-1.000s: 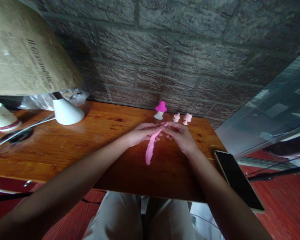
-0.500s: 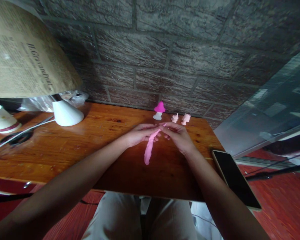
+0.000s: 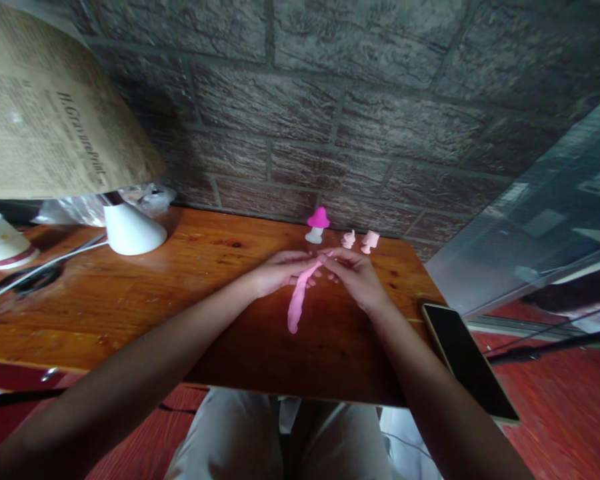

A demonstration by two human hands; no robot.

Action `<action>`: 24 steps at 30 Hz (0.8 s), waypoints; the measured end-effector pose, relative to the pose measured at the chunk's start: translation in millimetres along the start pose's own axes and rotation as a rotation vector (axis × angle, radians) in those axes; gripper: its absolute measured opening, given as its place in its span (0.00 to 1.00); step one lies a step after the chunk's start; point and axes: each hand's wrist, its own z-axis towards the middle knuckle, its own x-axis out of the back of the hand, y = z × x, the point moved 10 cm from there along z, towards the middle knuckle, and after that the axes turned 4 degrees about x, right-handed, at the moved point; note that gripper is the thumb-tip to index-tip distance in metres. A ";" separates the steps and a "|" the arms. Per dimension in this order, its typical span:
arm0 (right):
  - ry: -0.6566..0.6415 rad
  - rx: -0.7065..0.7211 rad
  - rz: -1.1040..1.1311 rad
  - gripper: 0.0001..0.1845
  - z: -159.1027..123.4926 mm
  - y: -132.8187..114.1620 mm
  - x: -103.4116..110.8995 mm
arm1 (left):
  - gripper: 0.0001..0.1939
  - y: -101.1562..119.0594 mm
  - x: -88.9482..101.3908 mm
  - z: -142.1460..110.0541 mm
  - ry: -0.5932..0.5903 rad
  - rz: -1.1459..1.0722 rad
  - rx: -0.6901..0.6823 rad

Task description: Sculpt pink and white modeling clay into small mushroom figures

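Observation:
A long, uneven roll of pink modelling clay (image 3: 297,303) hangs from my hands over the wooden table, its thicker end pointing down toward me. My left hand (image 3: 279,274) pinches its upper part from the left side. The fingers of my right hand (image 3: 351,270) are closed on the thin top end, close to my left fingertips. Just beyond my hands stands a small mushroom figure (image 3: 319,219) with a magenta cap and a pale stem. To its right are two small pale pink figures, one with a raised tip (image 3: 349,239) and one with a blocky top (image 3: 370,241).
A lamp with a newsprint shade (image 3: 55,127) and white base (image 3: 136,230) stands at the left. Near it are a paper cup (image 3: 3,240), black-handled scissors (image 3: 37,278) and a white cable. A phone (image 3: 470,357) lies at the table's right edge. Behind is a brick wall (image 3: 300,100).
Both hands keep almost the same hold on the pink clay. The whole view has shifted very slightly, and little else differs.

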 end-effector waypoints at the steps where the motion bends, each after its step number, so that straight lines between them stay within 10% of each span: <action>1: 0.001 0.003 -0.002 0.16 0.1 0.0 0.4 | 0.24 -0.1 -0.1 0.1 0.000 0.000 0.002; 24: 0.011 0.022 0.004 0.17 -0.4 -2.7 -0.9 | 0.23 2.1 -1.3 -1.0 0.003 -0.016 -0.016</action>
